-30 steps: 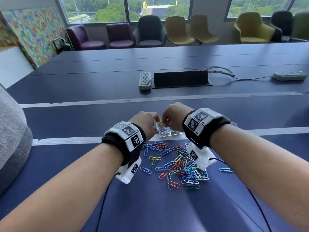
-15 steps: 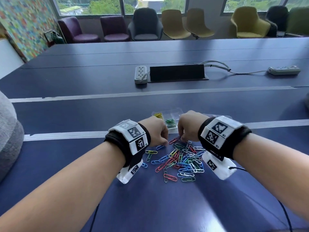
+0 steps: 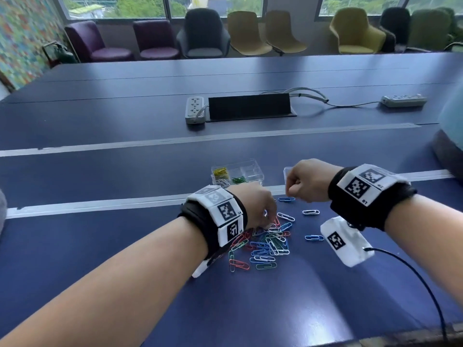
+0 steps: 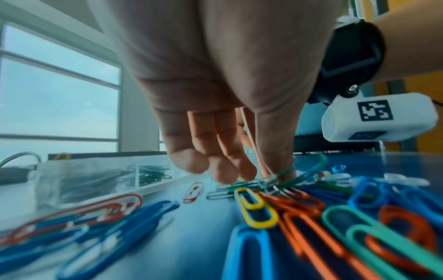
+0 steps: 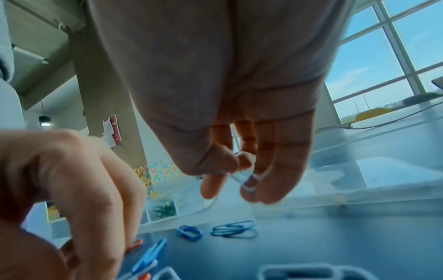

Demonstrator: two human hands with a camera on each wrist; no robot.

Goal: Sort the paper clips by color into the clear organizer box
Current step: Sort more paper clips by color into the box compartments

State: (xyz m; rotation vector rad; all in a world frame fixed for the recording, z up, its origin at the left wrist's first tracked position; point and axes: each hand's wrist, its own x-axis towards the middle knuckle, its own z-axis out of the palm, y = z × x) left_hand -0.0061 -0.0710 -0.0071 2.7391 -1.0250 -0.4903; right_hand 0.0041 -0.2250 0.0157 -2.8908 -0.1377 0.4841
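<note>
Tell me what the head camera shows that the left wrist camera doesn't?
Only the head view shows the chairs, the power strips and the right hand.

Only the left wrist view shows the left hand's fingertips reaching down among green clips.

Both show the clip pile and the clear organizer box.

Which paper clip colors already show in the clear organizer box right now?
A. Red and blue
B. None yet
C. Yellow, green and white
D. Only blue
C: in the head view the clear organizer box holds yellow clips, green clips and white clips in separate compartments; the red and blue ones lie in the pile on the table.
</note>
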